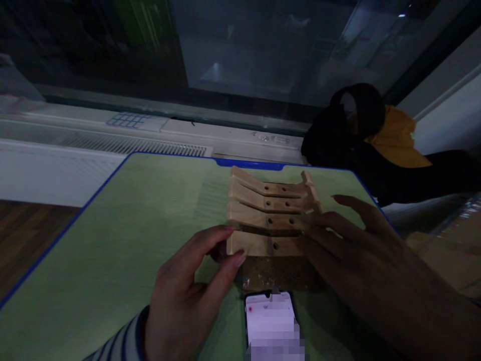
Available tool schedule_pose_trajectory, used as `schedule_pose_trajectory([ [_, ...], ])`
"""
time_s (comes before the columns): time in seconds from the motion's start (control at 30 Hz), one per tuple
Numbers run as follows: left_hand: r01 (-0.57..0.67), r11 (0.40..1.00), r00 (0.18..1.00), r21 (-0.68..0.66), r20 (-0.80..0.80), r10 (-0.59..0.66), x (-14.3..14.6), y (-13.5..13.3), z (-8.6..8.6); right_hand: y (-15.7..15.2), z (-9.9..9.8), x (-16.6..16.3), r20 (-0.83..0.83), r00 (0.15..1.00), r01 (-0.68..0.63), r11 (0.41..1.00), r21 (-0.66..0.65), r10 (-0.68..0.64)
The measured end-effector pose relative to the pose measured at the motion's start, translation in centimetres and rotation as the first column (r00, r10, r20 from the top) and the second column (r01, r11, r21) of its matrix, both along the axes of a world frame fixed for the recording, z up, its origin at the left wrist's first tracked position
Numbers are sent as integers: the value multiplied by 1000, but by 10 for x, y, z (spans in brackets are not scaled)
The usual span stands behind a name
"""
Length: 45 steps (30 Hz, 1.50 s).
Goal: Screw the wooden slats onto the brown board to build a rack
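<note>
Several angled pale wooden pieces with drilled holes lie in a row, one behind another, at the middle of the table; the farther ones (255, 199) run parallel to the nearest wooden piece (259, 244). My left hand (191, 281) pinches the left end of that nearest piece between thumb and fingers. Over its right end lies my right hand (349, 250), fingers bent onto the wood and one finger lifted; its thumb side is partly hidden. Another small wooden part (310, 186) stands across the right ends of the far pieces. Beneath the pieces is a brown, shiny-topped slab (274, 273).
A lit phone (270, 321) lies in front of the slab. The green table (150, 210) has a blue rim. Behind it are a radiator (135, 145) and window sill (233, 133). A dark bag (338, 145) with an orange cap (398, 135) sits at the back right, near cardboard (443, 255).
</note>
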<state>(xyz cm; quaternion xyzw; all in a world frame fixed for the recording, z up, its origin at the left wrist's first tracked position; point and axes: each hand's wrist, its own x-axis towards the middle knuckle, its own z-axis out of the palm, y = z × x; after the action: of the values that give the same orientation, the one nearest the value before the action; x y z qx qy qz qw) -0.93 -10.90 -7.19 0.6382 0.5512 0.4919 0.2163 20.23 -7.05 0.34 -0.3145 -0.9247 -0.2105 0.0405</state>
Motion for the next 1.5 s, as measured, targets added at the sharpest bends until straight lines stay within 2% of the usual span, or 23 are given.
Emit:
schedule_pose_trajectory([
  [0.5,-10,1000,1000,-9,4,10,1,1,0,2,-6,0,36,999,0,1000,-10,0],
  [1.5,-7,1000,1000,1,-19,7,-1,-1,2,2,-6,-2,34,999,24,999,-38,-23],
])
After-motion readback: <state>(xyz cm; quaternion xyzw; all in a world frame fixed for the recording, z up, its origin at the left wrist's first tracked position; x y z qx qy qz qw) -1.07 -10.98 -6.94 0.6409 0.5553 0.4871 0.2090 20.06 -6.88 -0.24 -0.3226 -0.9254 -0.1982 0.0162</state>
